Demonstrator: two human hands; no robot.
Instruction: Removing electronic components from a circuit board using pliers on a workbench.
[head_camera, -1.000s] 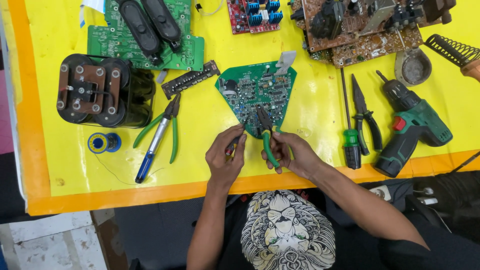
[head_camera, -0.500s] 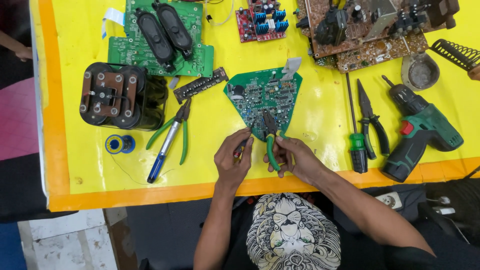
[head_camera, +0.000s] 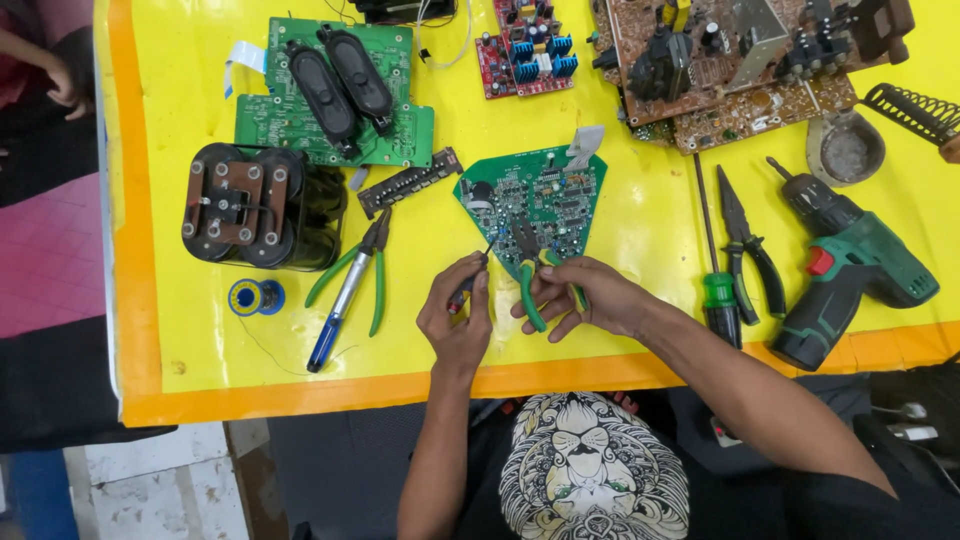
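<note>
At the near edge of the yellow bench (head_camera: 640, 225), the left hand (head_camera: 458, 318) closes its grip on a thin dark tool (head_camera: 470, 283) while the right hand (head_camera: 590, 298) closes its grip on green-handled pliers (head_camera: 530, 270), both tips meeting the near corner of the triangular green circuit board (head_camera: 535, 200). Flanking the hands lie spare green pliers (head_camera: 360, 265), a blue-handled tool (head_camera: 338, 310) and a solder spool (head_camera: 256, 297) to the left, and a screwdriver (head_camera: 712, 260), black pliers (head_camera: 745, 245) and a green cordless drill (head_camera: 850, 265) to the right. Farther off rest a black capacitor block (head_camera: 260, 205), a speaker board (head_camera: 335, 95) and a brown circuit board (head_camera: 740, 60), none blocking the work.
</note>
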